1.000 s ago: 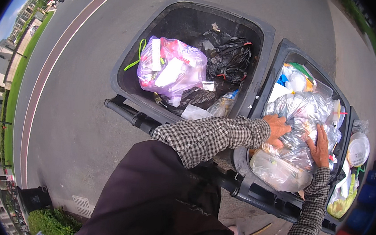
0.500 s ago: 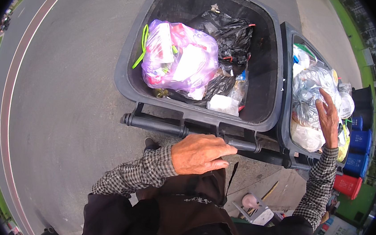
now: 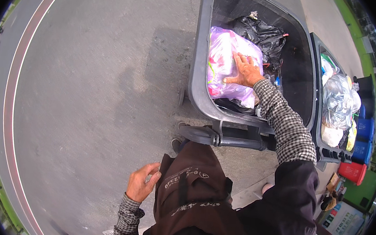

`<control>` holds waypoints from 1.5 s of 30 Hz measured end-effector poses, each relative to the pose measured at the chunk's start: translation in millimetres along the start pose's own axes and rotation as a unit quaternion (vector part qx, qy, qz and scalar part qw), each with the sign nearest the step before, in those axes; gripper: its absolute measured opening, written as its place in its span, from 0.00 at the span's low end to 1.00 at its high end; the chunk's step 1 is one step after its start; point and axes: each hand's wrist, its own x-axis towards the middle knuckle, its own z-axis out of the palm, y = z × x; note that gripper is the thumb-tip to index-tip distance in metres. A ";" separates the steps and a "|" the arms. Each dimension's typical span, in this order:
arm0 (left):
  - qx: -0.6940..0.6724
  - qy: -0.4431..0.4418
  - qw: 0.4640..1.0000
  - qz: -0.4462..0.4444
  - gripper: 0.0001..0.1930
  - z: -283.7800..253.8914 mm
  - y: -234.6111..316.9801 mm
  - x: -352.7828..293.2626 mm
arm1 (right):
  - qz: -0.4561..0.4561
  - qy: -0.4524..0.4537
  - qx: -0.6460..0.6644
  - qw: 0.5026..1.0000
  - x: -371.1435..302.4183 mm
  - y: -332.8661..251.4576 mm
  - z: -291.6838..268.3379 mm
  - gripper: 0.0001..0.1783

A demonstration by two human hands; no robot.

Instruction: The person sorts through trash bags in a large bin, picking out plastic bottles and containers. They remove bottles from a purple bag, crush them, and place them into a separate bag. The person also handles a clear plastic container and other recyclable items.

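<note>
Inside the large grey wheeled bin (image 3: 199, 73) lies a translucent purple garbage bag (image 3: 221, 44), stuffed with pink and white waste. My right hand (image 3: 246, 72) rests on top of this bag, palm down and fingers spread. Black garbage bags (image 3: 264, 32) fill the back of the bin, and more waste beneath is partly covered by my forearm. My left hand (image 3: 141, 183) hangs low beside my brown apron (image 3: 190, 194), fingers loosely bent and apart, holding nothing.
A second grey bin (image 3: 318, 109) stands close on the right, heaped with clear and white bags (image 3: 338, 101). Blue bins (image 3: 365, 129) and a red bin (image 3: 352, 172) are farther right. A handle bar (image 3: 239, 142) runs along the near bin's front. Grey pavement (image 3: 91, 100) stretches left.
My right hand has gone from above the second bin to the purple bag. My left hand has left the handle bar and dropped down left. The bins appear farther right in view.
</note>
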 end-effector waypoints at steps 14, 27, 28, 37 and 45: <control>0.107 -0.178 0.968 0.142 0.17 -103.2 6.0 216.6 | 0.024 0.157 0.027 0.987 15.2 -8.4 46.2 0.43; 0.184 -0.331 0.905 0.193 0.16 -171.4 42.2 407.7 | 0.021 0.039 0.309 0.950 20.2 -8.8 -16.0 0.53; 0.186 -0.328 0.901 0.215 0.16 -176.9 41.6 424.7 | 0.026 0.054 0.385 0.921 27.2 -14.0 -21.7 0.53; 0.177 -0.420 0.868 0.198 0.16 -244.9 39.4 597.3 | 0.274 0.103 0.257 0.921 86.9 -49.1 -16.1 0.28; 0.268 -0.497 0.787 0.248 0.16 -302.5 72.2 761.6 | 0.422 0.029 0.236 0.875 113.9 -62.7 -19.6 0.25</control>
